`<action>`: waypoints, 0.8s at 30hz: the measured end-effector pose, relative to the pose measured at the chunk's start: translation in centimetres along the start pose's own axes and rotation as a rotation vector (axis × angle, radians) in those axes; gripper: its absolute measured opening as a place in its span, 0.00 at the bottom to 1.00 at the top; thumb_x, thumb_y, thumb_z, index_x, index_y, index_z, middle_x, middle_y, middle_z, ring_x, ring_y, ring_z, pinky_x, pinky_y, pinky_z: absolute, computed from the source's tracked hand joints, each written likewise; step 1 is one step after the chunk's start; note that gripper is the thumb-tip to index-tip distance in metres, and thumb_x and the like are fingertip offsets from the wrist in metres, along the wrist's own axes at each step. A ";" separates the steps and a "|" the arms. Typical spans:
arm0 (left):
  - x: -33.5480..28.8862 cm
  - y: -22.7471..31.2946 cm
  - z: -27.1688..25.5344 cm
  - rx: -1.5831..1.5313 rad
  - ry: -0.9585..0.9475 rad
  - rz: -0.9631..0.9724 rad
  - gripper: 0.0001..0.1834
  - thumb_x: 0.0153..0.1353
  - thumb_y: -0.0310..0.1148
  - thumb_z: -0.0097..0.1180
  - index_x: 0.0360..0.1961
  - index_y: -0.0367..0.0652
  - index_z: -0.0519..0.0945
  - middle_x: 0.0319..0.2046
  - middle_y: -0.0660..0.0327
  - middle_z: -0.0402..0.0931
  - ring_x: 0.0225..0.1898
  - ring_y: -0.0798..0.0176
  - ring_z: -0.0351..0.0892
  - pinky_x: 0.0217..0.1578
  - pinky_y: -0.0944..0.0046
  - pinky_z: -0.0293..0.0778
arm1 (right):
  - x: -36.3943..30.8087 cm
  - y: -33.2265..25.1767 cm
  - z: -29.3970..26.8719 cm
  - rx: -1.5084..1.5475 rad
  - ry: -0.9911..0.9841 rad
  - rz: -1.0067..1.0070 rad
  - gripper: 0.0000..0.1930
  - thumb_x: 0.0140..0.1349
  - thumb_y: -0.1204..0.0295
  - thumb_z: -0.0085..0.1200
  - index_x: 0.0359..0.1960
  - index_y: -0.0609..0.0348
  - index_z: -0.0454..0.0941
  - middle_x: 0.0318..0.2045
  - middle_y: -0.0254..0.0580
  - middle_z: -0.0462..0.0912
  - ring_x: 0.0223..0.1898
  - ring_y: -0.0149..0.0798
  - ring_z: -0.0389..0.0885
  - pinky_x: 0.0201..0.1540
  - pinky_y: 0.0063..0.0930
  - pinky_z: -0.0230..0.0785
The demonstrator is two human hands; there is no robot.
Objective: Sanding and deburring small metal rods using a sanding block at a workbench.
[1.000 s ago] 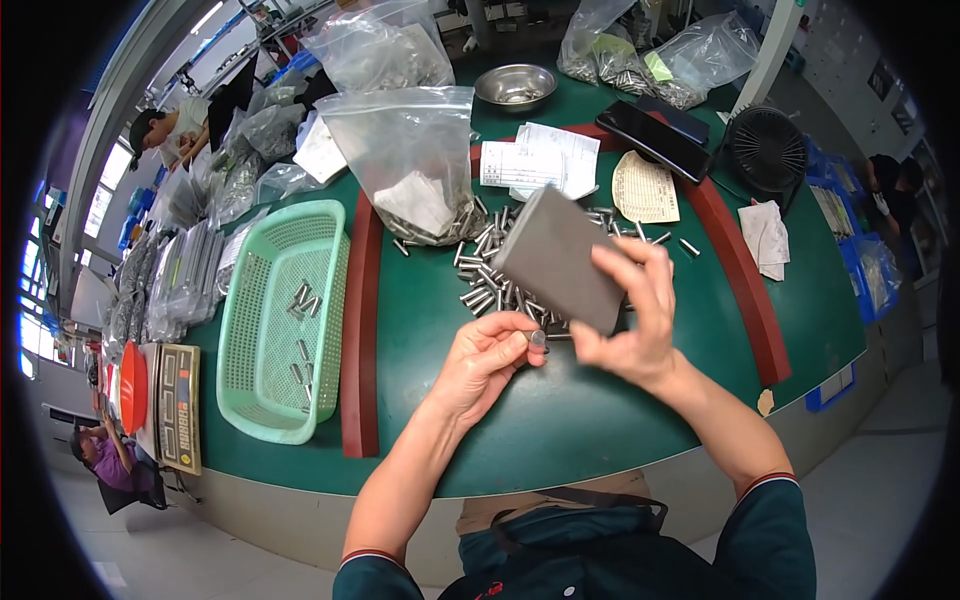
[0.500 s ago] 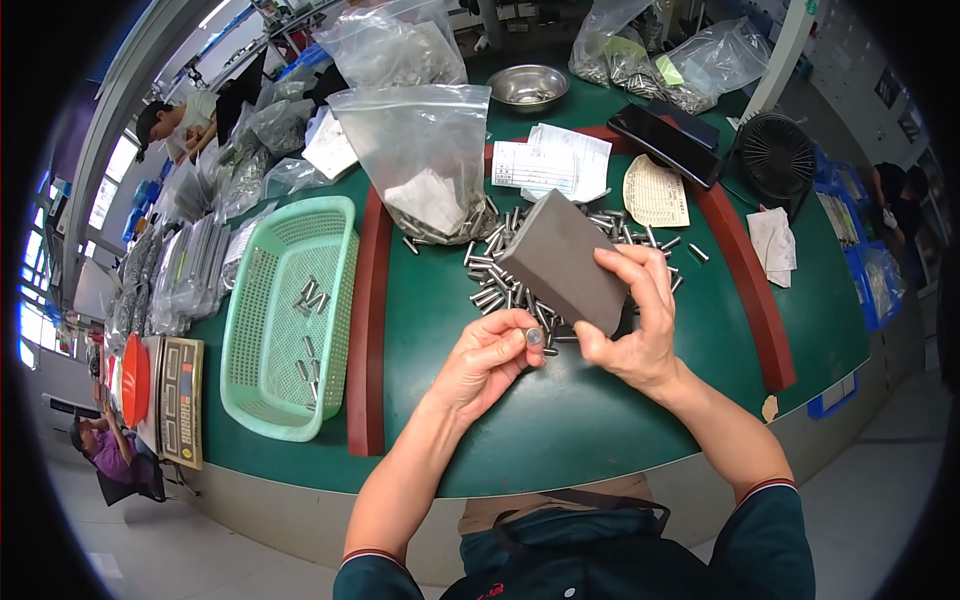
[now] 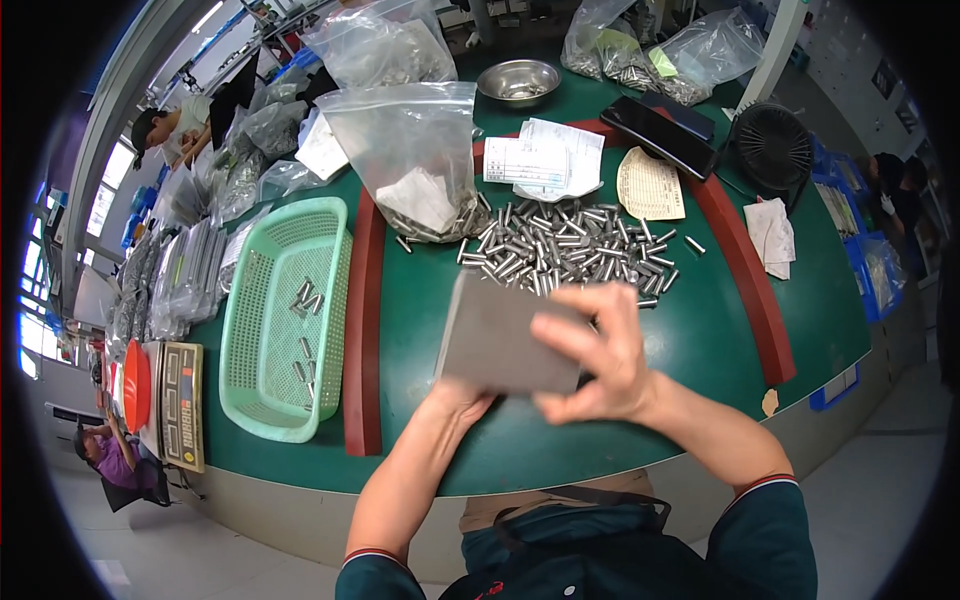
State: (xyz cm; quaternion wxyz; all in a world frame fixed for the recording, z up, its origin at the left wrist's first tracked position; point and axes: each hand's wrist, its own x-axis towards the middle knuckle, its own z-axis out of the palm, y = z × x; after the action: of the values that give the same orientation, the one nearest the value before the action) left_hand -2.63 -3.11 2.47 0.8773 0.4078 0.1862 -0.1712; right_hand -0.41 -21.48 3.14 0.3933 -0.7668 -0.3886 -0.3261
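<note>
My right hand grips a dark grey rectangular block by its right end, fingers on top and thumb below, slightly blurred. The block's broad face is toward me, low over the near middle of the green table. My left hand is at the block's lower left edge, its fingers hidden beneath or behind it. Whatever the left fingers hold cannot be seen. Just beyond the block lies a pile of short silvery metal pins, each with a slightly wider end.
A pale green plastic basket with several pins stands left, beside a dark red rail. Another red rail curves at right. Behind the pile are a clear bag, papers, a steel bowl, a phone and a black fan.
The block has moved left and nearer to me, turning flatter, and now covers my left fingers. Half a second ago those fingers pinched a metal pin in plain view.
</note>
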 end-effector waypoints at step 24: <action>2.5 0.0 -2.0 -0.024 -0.511 0.092 0.09 0.60 0.30 0.61 0.40 0.40 0.78 0.30 0.62 0.75 0.32 0.67 0.75 0.41 0.65 0.72 | 0.5 3.5 -1.1 -0.124 0.153 0.278 0.33 0.32 0.68 0.67 0.49 0.56 0.76 0.41 0.43 0.73 0.42 0.43 0.73 0.46 0.35 0.62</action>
State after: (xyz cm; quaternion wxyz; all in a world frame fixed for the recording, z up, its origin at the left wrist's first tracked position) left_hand -0.81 -1.91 0.14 0.9075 0.3489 -0.0580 -0.2265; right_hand 2.61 -23.62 2.84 0.4151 -0.8089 -0.2266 -0.3494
